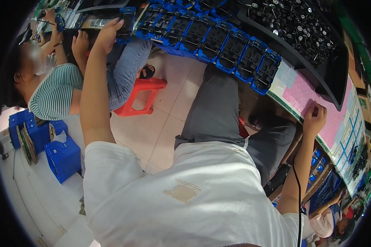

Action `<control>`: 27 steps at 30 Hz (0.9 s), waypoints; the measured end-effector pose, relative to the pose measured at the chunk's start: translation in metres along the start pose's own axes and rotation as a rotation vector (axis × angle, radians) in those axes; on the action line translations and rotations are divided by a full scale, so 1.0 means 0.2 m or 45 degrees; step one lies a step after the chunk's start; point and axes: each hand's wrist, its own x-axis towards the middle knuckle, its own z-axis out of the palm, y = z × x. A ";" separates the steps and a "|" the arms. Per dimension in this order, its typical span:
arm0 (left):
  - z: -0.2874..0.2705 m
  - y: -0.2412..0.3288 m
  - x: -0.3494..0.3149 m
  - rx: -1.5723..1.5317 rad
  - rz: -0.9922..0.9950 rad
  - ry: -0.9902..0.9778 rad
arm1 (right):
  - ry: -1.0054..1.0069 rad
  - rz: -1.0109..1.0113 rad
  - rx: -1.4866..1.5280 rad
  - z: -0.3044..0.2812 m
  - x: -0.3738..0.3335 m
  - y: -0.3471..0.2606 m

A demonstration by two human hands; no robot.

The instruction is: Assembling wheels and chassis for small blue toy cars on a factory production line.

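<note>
My left hand [107,36] reaches out to the far left, closed on the side of a blue-and-black toy car [127,25] at the table edge. A row of similar toy cars [197,34] lies underside up to the right of it, black undersides framed by blue bodies. On the right, my right hand [315,119] rests over a pink sheet [303,99] near the table's front edge. Its fingers are curled together, and whatever they may hold is hidden. Beyond it stands a black tray [313,78] with many small black wheel parts [290,26].
A person in a striped top [59,92] sits close on my left, near a red stool [146,92]. Blue boxes [63,158] stand behind that person. Crates with blue parts [317,164] sit below the table at right, where another person [323,222] is partly visible.
</note>
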 end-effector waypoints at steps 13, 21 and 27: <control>0.20 -0.07 0.22 0.186 0.089 0.271 | -0.004 0.061 -0.034 0.00 0.00 -0.01; 0.26 -0.10 0.19 0.531 0.431 0.613 | -0.006 0.055 -0.022 -0.01 0.01 -0.02; 0.40 -0.04 -0.15 0.895 0.906 0.928 | 0.040 0.035 0.015 0.00 -0.02 -0.01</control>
